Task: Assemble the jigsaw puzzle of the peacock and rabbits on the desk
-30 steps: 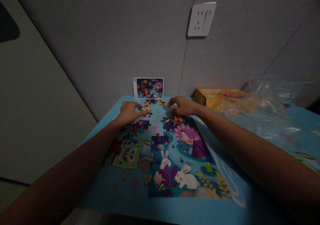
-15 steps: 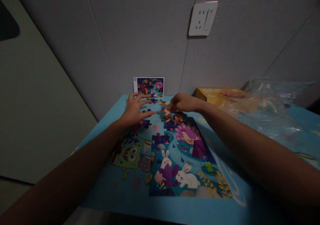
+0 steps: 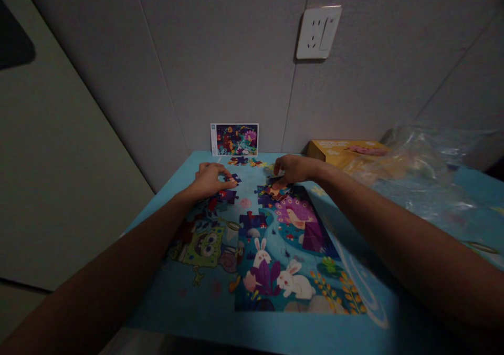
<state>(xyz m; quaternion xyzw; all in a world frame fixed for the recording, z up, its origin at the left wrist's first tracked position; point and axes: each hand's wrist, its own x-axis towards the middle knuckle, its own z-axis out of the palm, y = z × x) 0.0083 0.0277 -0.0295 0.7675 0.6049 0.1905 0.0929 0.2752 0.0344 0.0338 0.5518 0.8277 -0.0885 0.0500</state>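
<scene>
A partly joined jigsaw puzzle (image 3: 291, 255) lies on the blue table, showing white rabbits, a pink peacock and a stream. At its far edge my right hand (image 3: 297, 168) pinches an orange-brown puzzle piece (image 3: 277, 191), held low over the joined part. My left hand (image 3: 210, 180) is to the left, thumb and fingers closed on a small dark purple puzzle piece (image 3: 236, 178). Just below that hand lies another purple piece (image 3: 228, 196), and darker pieces sit partly hidden by the left forearm.
A picture card (image 3: 236, 139) of the whole scene leans against the wall. Several loose pieces (image 3: 242, 160) lie before it. To the right are a yellow box (image 3: 346, 150) and crumpled clear plastic (image 3: 425, 171). The tablecloth (image 3: 189, 297) has a cartoon print.
My left hand has gone from spread fingers to a pinch on a purple piece. My right hand has moved slightly nearer and lower, over the puzzle's far edge.
</scene>
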